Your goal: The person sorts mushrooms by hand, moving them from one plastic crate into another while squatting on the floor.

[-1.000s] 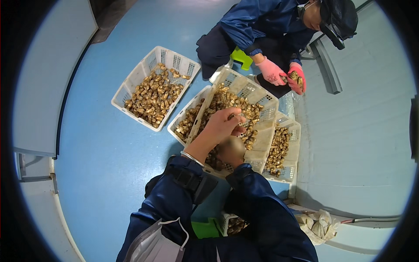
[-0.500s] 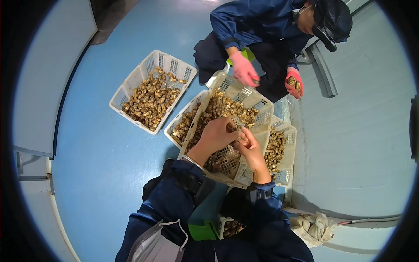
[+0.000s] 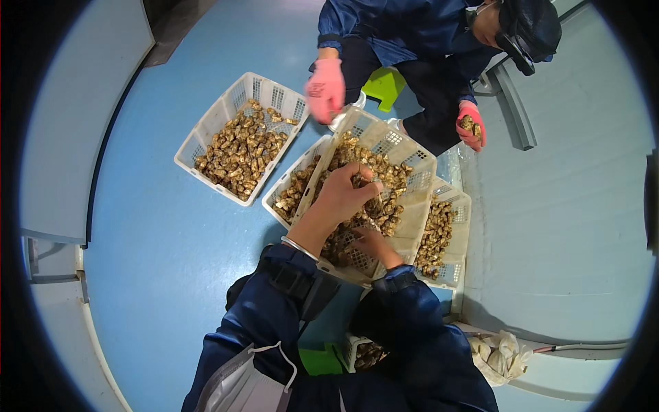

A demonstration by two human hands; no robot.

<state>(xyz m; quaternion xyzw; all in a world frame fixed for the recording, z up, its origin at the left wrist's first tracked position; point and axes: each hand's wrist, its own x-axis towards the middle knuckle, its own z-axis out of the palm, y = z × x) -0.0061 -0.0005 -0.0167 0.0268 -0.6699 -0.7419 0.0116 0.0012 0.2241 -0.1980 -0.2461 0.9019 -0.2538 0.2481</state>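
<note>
My left hand (image 3: pixel 343 196) hovers over a slatted white plastic crate (image 3: pixel 420 199) of stubby brown-and-cream mushrooms (image 3: pixel 392 180). Its fingers curl round a mushroom, mostly hidden by the hand and hard to separate from the pile behind. Lower in the same crate, my right hand (image 3: pixel 376 247) reaches down among the mushrooms near the bare mesh floor. Motion smears its fingers, so their grip is not clear.
Another crate (image 3: pixel 189 165) of mushrooms stands left on the blue floor (image 3: pixel 158 275). Crates with mushrooms flank the middle one, left (image 3: pixel 274 213) and right (image 3: pixel 458 233). Opposite crouches a person in pink gloves (image 3: pixel 325 89), mushrooms in one hand. A pale wall (image 3: pixel 570 206) rises on the right.
My hands, together before, have parted; the right one has dropped into the crate while the left stays above it. The co-worker's pink-gloved hand has moved left, away from the middle crate.
</note>
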